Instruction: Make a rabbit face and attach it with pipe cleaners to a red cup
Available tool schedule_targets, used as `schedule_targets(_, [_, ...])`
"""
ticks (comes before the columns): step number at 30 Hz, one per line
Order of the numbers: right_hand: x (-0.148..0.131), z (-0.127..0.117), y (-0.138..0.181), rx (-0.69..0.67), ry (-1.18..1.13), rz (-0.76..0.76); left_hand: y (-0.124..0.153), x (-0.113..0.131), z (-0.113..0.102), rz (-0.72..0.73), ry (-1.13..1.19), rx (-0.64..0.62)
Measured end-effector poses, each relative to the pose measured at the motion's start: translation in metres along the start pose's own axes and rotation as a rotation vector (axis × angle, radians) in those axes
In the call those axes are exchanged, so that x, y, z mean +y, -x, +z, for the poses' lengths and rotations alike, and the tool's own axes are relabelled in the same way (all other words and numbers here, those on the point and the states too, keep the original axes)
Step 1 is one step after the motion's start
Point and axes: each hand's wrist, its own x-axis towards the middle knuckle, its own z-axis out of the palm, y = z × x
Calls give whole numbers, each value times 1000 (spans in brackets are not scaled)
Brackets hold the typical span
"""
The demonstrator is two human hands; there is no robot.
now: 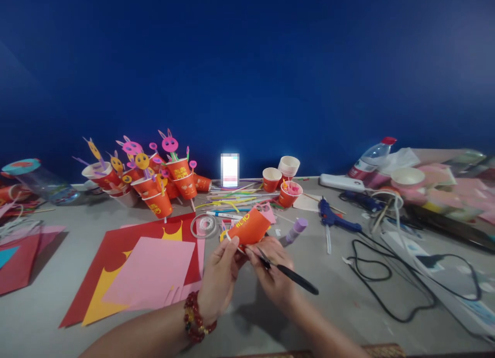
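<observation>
In the middle, my left hand [219, 278] grips an orange-red paper cup [251, 228] with yellow characters, tilted on its side with its rim towards the lower left. My right hand [277, 275] is closed around black-handled scissors [296, 278], their blades close under the cup. My right fingertips are near the cup's rim, and I cannot tell whether they touch it. Just right of the cup stands a purple glue stick [296, 232]. A roll of clear tape [204, 225] lies to the left of the cup.
Decorated red cups [181, 175] with bunny faces stand at the back left. Coloured paper sheets [154, 270] lie on the left. A blue glue gun [338, 218] and its black cord [371, 278] lie on the right, near a plastic bottle [371, 159]. Pipe cleaners [228, 198] lie behind the cup.
</observation>
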Motion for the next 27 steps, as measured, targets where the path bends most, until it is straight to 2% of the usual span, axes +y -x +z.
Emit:
schedule_targets(7, [1, -2, -1, -42, 28, 10, -1, 1, -1, -5, -1, -3])
schedule_targets(17, [3, -2, 3, -34, 23, 49, -2, 0, -2, 4, 12, -7])
schedule_targets(27, [1, -5, -3, -44, 38, -6, 0, 2, 1, 1, -24, -24])
